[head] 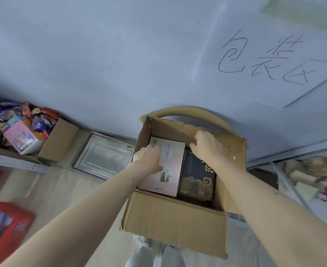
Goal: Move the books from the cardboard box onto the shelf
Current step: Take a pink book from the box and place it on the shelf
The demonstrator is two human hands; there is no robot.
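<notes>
Down at the middle of the view sits the open cardboard box [175, 218], its near flap hanging toward the person, and both bare arms are reaching into it. Left hand [149, 158] is on the pale pink book [168, 170], fingers curled over its left edge and gripping it; that book lies face up on the left side of the box. Right beside it, touching, lies the dark blue book [197, 178] with gold lettering, and the right hand [207, 146] is at its far end, fingers bent down over the top edge, though blur keeps me from telling whether it truly holds the book. Both books are inside the box. Behind the box curves a tan chair back [203, 111]. Off to the left, a metal shelf [14, 162] carries a second carton [59, 140] heaped with bright snack packets [23, 120], and just beside that a shallow steel tray [103, 157]. Lower left shows a red crate [6, 228]. Across the pale blue wall [101, 54] hangs a white sheet [265, 54] with handwritten black characters, and more packets lie at the far right [320, 185].
</notes>
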